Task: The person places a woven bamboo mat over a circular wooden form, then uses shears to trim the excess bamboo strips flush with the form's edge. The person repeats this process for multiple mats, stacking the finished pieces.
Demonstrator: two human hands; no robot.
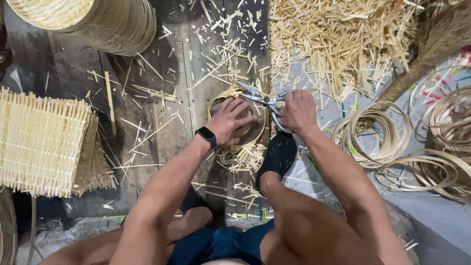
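Black smartwatch [206,136] on left wrist; dark blue shorts [221,245]; black shoe [278,156]; arms bare.
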